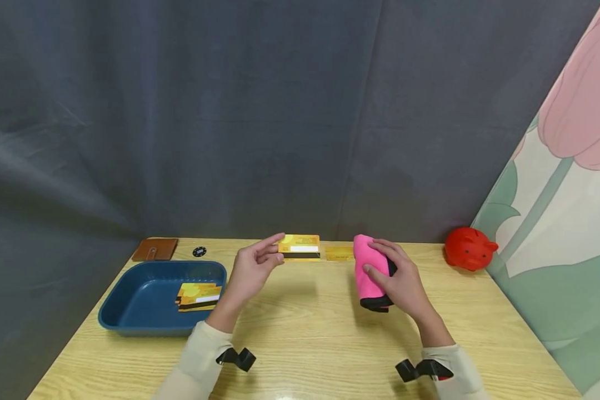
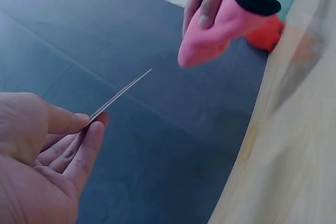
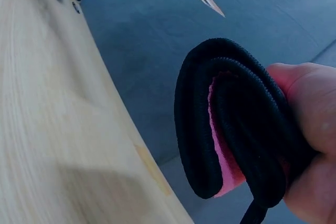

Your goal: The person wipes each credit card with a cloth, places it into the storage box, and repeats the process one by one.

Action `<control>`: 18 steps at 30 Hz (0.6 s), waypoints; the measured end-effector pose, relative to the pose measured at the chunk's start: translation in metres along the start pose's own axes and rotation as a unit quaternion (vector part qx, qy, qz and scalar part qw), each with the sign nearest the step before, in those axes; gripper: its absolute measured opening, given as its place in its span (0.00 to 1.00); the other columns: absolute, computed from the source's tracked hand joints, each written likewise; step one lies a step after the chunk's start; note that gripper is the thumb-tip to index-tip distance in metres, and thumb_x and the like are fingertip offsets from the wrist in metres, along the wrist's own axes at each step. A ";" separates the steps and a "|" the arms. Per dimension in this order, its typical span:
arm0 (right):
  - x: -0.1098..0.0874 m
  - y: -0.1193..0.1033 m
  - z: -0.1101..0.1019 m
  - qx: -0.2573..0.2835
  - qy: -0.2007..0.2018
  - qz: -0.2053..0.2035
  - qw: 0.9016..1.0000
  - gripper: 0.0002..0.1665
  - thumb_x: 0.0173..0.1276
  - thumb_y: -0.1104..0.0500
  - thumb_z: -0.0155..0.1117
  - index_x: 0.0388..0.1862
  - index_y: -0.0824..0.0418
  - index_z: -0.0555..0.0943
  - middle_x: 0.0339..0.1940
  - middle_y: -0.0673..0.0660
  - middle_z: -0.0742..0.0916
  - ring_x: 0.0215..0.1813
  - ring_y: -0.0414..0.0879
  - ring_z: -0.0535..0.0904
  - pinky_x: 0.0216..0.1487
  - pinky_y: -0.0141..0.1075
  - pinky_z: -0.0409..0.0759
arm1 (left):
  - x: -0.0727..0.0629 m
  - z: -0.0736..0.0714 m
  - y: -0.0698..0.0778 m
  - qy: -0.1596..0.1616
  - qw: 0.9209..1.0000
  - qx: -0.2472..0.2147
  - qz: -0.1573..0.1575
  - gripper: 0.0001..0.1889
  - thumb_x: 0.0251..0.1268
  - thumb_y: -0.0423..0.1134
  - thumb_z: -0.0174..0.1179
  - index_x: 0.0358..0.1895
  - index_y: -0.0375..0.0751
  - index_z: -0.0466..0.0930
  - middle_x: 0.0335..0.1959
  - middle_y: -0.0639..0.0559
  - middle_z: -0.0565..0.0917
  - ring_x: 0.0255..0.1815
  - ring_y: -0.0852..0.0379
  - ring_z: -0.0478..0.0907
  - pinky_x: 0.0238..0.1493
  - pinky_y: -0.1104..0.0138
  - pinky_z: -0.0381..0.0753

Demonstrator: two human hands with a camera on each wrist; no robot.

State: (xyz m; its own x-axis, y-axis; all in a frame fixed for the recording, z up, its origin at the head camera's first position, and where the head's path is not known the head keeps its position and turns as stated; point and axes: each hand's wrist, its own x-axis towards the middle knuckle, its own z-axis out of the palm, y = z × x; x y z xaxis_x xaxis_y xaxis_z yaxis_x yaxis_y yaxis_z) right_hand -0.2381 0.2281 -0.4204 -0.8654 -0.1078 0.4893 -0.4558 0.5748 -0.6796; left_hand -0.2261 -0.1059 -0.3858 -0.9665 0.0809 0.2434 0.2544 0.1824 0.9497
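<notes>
Between thumb and fingers, my left hand (image 1: 252, 269) pinches a yellow bank card (image 1: 300, 248) with a dark stripe and a white strip. Edge-on in the left wrist view, the card (image 2: 121, 93) looks like more than one thin layer. My right hand (image 1: 405, 280) grips a folded pink cloth (image 1: 369, 269) with black edging, raised above the table. Its folded black edges (image 3: 231, 93) face the right wrist camera. Behind the two hands another yellow card (image 1: 339, 253) lies flat on the table, partly hidden.
A blue tray (image 1: 130, 328) stands at the left with several yellow cards (image 1: 198, 297) in it. Behind it lie a brown wallet (image 1: 155, 249) and a black poker chip (image 1: 199, 251). A red piggy bank (image 1: 470, 248) stands at the back right. A grey curtain (image 1: 260, 122) hangs behind the table.
</notes>
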 end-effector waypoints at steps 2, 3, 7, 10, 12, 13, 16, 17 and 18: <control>0.001 0.000 -0.004 0.000 0.006 -0.001 1.000 0.29 0.66 0.58 0.76 0.66 0.53 0.82 0.71 0.58 0.80 0.71 0.58 0.75 0.62 0.19 0.67 | 0.000 -0.009 0.003 0.009 1.000 0.014 0.001 0.23 0.73 0.33 0.64 0.69 0.50 0.80 0.55 0.40 0.88 0.54 0.44 0.88 0.52 0.70 0.87; 0.001 0.000 -0.005 0.000 0.008 -0.001 1.000 0.29 0.66 0.58 0.76 0.66 0.53 0.82 0.71 0.58 0.80 0.71 0.59 0.75 0.62 0.19 0.67 | -0.001 -0.014 0.003 0.014 1.000 0.022 0.000 0.23 0.73 0.33 0.63 0.69 0.50 0.80 0.56 0.41 0.87 0.53 0.45 0.88 0.53 0.69 0.87; 0.003 -0.003 -0.008 -0.001 0.007 -0.001 1.000 0.30 0.66 0.58 0.76 0.67 0.54 0.81 0.71 0.59 0.79 0.71 0.59 0.74 0.61 0.18 0.67 | -0.007 -0.042 0.004 0.037 0.998 0.057 0.001 0.22 0.76 0.34 0.61 0.70 0.49 0.79 0.57 0.39 0.87 0.52 0.45 0.89 0.55 0.66 0.87; 0.004 -0.004 -0.008 -0.002 0.005 0.000 1.000 0.30 0.67 0.58 0.75 0.68 0.54 0.81 0.71 0.59 0.79 0.72 0.59 0.74 0.60 0.16 0.66 | -0.013 -0.070 0.004 0.059 0.995 0.078 -0.011 0.22 0.77 0.35 0.60 0.70 0.48 0.78 0.59 0.37 0.86 0.48 0.56 0.90 0.54 0.69 0.87; 0.004 -0.004 -0.008 -0.001 0.006 0.003 1.000 0.30 0.67 0.58 0.75 0.68 0.54 0.81 0.72 0.59 0.79 0.72 0.59 0.74 0.59 0.15 0.66 | -0.019 -0.091 0.002 0.076 0.993 0.084 -0.025 0.22 0.77 0.36 0.59 0.71 0.47 0.77 0.60 0.36 0.85 0.45 0.64 0.89 0.53 0.74 0.85; 0.004 -0.003 -0.008 0.000 0.006 0.003 1.000 0.30 0.67 0.58 0.75 0.68 0.54 0.81 0.72 0.59 0.79 0.72 0.59 0.74 0.59 0.15 0.66 | -0.022 -0.102 0.001 0.086 0.992 0.090 -0.032 0.22 0.78 0.36 0.59 0.72 0.46 0.77 0.61 0.35 0.85 0.43 0.68 0.88 0.52 0.77 0.85; 0.004 -0.003 -0.009 0.001 0.007 0.002 1.000 0.30 0.67 0.58 0.75 0.68 0.54 0.81 0.71 0.59 0.79 0.71 0.59 0.74 0.58 0.13 0.66 | -0.033 -0.131 -0.006 0.114 0.987 0.104 -0.046 0.23 0.79 0.36 0.57 0.73 0.43 0.75 0.66 0.34 0.81 0.41 0.73 0.87 0.50 0.79 0.83; 0.004 -0.003 -0.009 0.002 0.007 0.000 1.000 0.30 0.67 0.59 0.75 0.67 0.55 0.81 0.71 0.60 0.79 0.71 0.59 0.74 0.58 0.13 0.66 | -0.037 -0.139 -0.009 0.123 0.985 0.107 -0.051 0.23 0.79 0.36 0.57 0.73 0.42 0.74 0.67 0.35 0.81 0.41 0.73 0.87 0.49 0.81 0.83; 0.003 -0.003 -0.009 0.003 0.005 -0.001 1.000 0.29 0.67 0.59 0.75 0.67 0.55 0.81 0.71 0.60 0.79 0.71 0.60 0.74 0.58 0.13 0.66 | -0.041 -0.147 -0.013 0.133 0.983 0.114 -0.055 0.23 0.80 0.37 0.56 0.74 0.42 0.74 0.67 0.38 0.81 0.41 0.73 0.87 0.49 0.82 0.82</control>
State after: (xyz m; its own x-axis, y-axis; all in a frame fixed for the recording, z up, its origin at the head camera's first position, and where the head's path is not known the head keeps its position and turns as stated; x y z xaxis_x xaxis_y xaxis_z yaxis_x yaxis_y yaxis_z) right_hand -0.2377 0.2328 -0.4117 -0.8625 -0.1001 0.4960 -0.4584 0.5697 -0.6821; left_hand -0.1949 -0.2550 -0.3787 -0.9553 -0.2046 0.2133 0.1194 0.3930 0.9117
